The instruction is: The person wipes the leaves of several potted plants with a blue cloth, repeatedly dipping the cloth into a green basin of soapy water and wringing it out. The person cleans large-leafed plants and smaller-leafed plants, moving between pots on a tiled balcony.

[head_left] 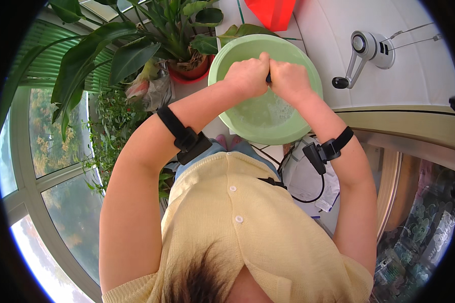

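Both hands are raised close together over a pale green plastic basin (265, 132) that holds water with some foam. My left hand (248, 75) is a closed fist, its thumb side against the other hand. My right hand (290, 79) is closed in the same way, knuckles up. Between the fists shows a small dark piece (268, 77), gripped by both; most of it is hidden, so its kind cannot be told. Black straps with small devices sit around both forearms.
A large-leaved potted plant (189, 68) in a red pot stands left of the basin. A hand-crank winder (371, 49) with wires is mounted on the white wall at right. A red object (275, 13) lies beyond the basin. Windows (57, 132) line the left side.
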A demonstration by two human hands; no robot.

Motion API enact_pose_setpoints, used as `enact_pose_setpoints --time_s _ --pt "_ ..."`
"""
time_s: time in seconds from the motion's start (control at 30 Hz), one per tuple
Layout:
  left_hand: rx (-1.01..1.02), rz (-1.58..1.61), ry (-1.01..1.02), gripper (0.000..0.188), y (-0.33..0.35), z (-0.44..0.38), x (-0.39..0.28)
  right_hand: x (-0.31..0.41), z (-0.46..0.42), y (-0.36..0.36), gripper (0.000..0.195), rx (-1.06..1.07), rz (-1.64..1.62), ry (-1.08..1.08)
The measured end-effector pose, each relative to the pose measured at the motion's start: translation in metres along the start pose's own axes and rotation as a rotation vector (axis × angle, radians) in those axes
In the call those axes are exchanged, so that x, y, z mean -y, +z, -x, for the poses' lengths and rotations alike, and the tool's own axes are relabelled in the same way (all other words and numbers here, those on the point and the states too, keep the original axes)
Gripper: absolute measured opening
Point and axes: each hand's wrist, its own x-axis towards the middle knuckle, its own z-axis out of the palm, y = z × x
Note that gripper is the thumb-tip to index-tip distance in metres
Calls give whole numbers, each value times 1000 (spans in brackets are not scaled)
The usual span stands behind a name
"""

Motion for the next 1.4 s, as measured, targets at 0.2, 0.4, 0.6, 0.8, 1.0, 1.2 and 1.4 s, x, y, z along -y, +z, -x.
enact_pose_setpoints --time_s 0.2,0.4,0.6,0.8,1.0,1.2,1.4 --pt "-55 -262 271 46 0 -1 6 12 6 -15 23 183 -156 227" --pt "-145 -379 444 44 2 -3 15 25 14 -27 24 216 -357 361" --pt "-248 -425 518 40 9 1 20 29 23 -22 25 129 -513 372" --pt "-216 -339 380 41 12 15 19 26 27 -14 39 213 -592 274" --pt "-164 116 229 64 25 41 26 22 40 6 44 1 -587 46" --pt "139 506 -307 92 82 31 53 16 43 57 35 167 -304 144" --pt "-281 885 -97 100 95 51 45 19 41 82 31 231 -499 416"
